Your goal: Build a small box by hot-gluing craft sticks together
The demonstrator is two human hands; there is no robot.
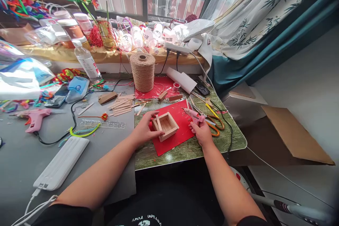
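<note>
My left hand (144,128) grips the left side of a small open wooden box (165,125) made of flat sticks, which rests on a red sheet (177,137). A loose stick leans inside the box by my fingers. My right hand (201,131) is closed round a pink glue gun (192,114), its nozzle pointing left toward the box's far right corner. Orange-handled scissors (215,123) lie just right of that hand.
A pile of wooden sticks (121,105) lies left of the box, with a jute twine spool (143,71) behind. A second pink glue gun (35,118), a white power strip (62,162), a water bottle (86,60) and pipe cleaners crowd the left. Cardboard (296,136) lies at right.
</note>
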